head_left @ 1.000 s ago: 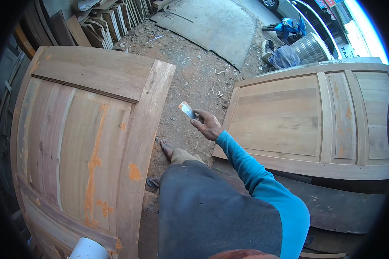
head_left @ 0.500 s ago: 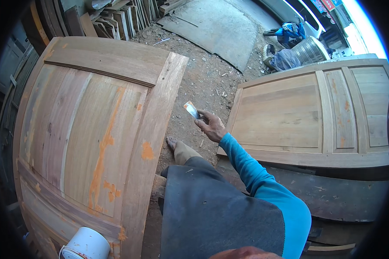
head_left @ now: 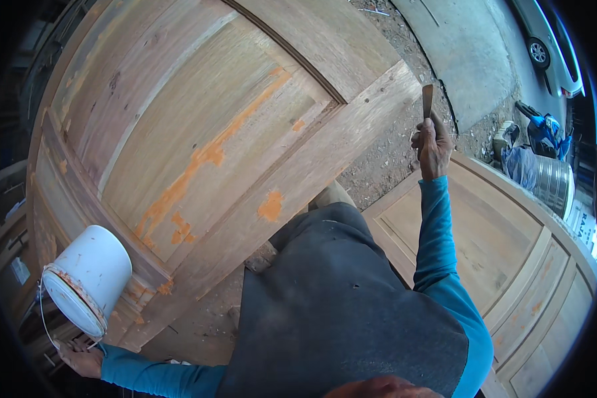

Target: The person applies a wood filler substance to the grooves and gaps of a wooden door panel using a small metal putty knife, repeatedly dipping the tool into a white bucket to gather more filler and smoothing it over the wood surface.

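Note:
My right hand (head_left: 434,151) grips a putty knife (head_left: 427,101), its blade pointing up beyond the far corner of a wooden door panel (head_left: 259,159). Orange filler (head_left: 209,154) runs in a long streak and scattered patches over that panel. Toward the near left of the door sits a white bucket (head_left: 96,262) with filler smeared around its rim. Beside the bucket, my left hand (head_left: 83,360) has its fingers closed on the wire handle (head_left: 42,298). Part of those fingers is hard to make out in the dark.
A second wooden door (head_left: 474,212) lies to my right. Beyond it are a metal drum (head_left: 552,182), a blue motorbike (head_left: 549,136) and a parked car (head_left: 544,50). Dirt ground (head_left: 385,156) with wood chips lies between the doors. A dark apron (head_left: 351,305) covers my lap.
My left hand has come into view at the bucket's handle. The right hand with the putty knife has moved right and farther out. The view has turned, so both doors appear rotated.

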`<state>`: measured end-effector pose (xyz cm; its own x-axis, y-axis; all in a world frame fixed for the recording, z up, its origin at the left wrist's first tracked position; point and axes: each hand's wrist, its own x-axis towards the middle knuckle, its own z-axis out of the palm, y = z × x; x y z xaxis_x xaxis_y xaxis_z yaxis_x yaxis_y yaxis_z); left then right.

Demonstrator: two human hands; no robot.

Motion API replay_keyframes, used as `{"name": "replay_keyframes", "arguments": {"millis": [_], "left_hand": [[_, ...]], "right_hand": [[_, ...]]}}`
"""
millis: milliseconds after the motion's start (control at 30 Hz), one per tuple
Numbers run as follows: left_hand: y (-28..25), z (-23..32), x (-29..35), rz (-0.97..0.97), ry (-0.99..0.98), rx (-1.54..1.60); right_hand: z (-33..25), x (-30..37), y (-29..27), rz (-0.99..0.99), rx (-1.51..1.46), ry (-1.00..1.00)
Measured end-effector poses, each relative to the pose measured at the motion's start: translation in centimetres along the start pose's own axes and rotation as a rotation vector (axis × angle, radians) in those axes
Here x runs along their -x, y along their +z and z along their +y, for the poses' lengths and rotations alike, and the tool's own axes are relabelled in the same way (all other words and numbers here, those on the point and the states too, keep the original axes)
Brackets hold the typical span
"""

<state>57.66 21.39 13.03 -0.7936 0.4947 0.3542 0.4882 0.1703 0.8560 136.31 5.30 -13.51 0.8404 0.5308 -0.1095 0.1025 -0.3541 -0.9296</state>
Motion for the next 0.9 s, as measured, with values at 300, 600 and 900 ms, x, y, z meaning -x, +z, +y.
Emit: {"name": "replay_keyframes", "arguments": {"millis": [300,600,900], "left_hand": [[7.4,4.0,12.5,-0.229,-0.059,0.253],[10.2,4.9,16.7,-0.049,0.475,-0.545],[20.9,3.6,44.2,-0.977,0.658,0.071]], "right_hand": [[-4.4,-8.6,-0.6,-0.319,0.212,-0.182],[-11.0,-10.7,0.8,-0.557,0.171,-0.118],[-12.0,-6.7,1.5,-0.385,-0.169,-0.123]]}}
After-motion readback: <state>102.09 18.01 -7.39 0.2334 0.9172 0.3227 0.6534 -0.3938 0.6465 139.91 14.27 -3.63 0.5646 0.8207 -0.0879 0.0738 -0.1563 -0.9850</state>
